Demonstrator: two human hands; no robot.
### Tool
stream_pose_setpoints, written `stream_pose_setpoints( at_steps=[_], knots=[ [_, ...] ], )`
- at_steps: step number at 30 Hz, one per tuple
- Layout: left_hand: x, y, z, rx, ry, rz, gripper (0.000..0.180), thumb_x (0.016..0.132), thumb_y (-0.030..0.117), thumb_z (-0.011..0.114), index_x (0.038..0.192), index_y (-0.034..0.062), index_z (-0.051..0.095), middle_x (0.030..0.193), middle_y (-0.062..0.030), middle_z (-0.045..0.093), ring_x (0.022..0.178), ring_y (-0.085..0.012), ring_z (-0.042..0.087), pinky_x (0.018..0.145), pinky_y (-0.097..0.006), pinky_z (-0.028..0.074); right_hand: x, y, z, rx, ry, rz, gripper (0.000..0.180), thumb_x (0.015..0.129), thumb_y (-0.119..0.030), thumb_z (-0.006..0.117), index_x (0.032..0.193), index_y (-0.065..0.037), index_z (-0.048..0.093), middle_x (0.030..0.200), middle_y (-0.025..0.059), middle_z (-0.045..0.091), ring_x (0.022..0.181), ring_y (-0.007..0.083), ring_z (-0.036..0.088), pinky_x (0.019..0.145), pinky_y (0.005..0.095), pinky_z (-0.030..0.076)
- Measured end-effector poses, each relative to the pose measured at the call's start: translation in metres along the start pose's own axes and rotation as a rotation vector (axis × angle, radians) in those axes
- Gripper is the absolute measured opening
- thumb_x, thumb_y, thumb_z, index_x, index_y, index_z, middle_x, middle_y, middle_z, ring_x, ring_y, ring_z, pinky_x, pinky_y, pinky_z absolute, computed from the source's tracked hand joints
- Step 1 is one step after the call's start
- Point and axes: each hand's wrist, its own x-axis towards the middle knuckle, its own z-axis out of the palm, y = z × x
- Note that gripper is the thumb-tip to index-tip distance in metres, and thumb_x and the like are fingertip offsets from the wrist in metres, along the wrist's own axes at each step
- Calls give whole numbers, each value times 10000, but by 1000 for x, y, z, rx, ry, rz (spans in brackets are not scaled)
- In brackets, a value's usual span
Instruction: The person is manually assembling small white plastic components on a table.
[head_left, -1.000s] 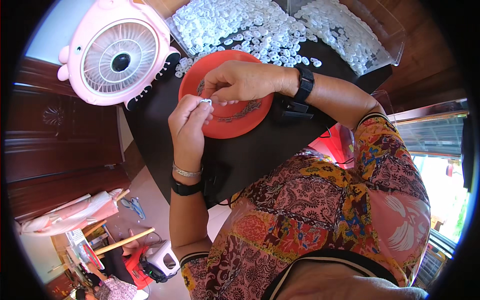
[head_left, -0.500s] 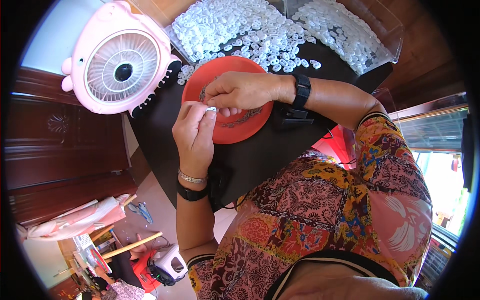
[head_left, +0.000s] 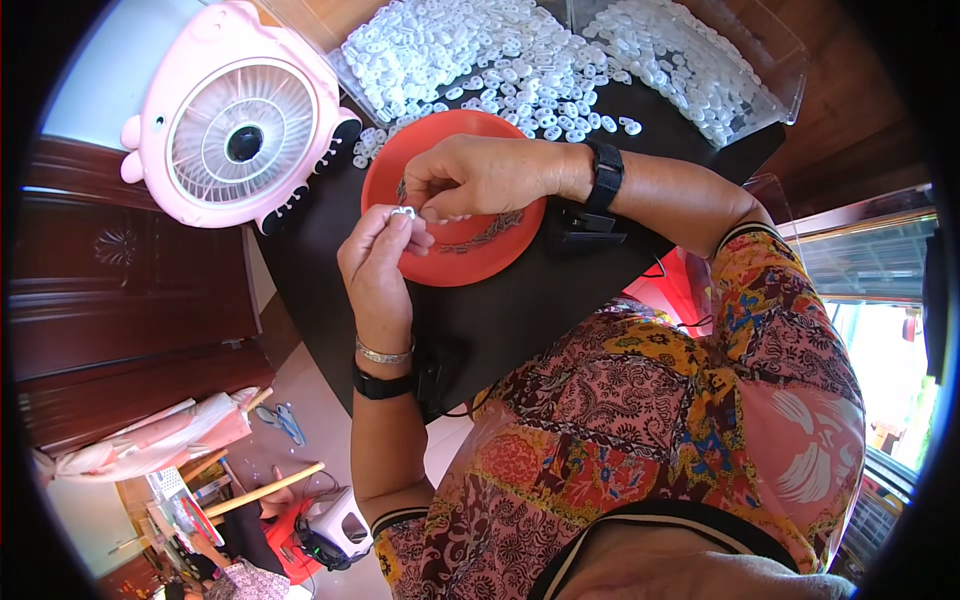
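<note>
On the black table (head_left: pixel 520 310), an orange bowl (head_left: pixel 500 255) holds small metal pieces (head_left: pixel 490 232).

No packages, labels, signs or screens in view.

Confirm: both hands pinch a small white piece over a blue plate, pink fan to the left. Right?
Not quite: the plate is red-orange, not blue, as the head view shows. The left hand and right hand do pinch a small white piece over it, pink fan to the left.

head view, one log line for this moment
left hand: pinches white piece | right hand: fingertips meet it | under: red dish
</note>
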Motion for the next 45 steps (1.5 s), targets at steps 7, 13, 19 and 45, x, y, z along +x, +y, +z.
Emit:
stream_pose_setpoints(
  at_steps=[7,13,19,45],
  knots=[
    [2,-3,-3,105,92,23,187,912,110,506,834,-30,602,749,-65,606,676,-119,552,649,-244,426,1,-13,-5,258,-1,124,200,964,-216,528,924,-30,589,765,-33,571,679,45,516,632,201,436],
    [1,-1,-2,92,123,50,192,911,117,510,832,-29,606,739,-67,605,668,-114,550,630,-238,421,2,-9,-8,284,-27,186,245,981,-251,496,917,-37,597,756,-28,579,679,50,531,634,208,445],
    [-1,-1,-2,87,115,29,195,914,124,506,836,-22,608,705,-57,595,607,-111,539,576,-227,412,1,-5,-11,330,-42,167,255,977,-258,496,892,-45,608,755,-17,590,673,49,536,620,205,443],
    [0,-1,-3,-4,165,16,177,910,122,533,832,-16,611,667,-35,575,585,-90,527,541,-211,387,-5,3,0,-731,-284,-5,163,735,-115,609,831,16,592,769,181,619,781,368,611,686,435,478]
  ],
)
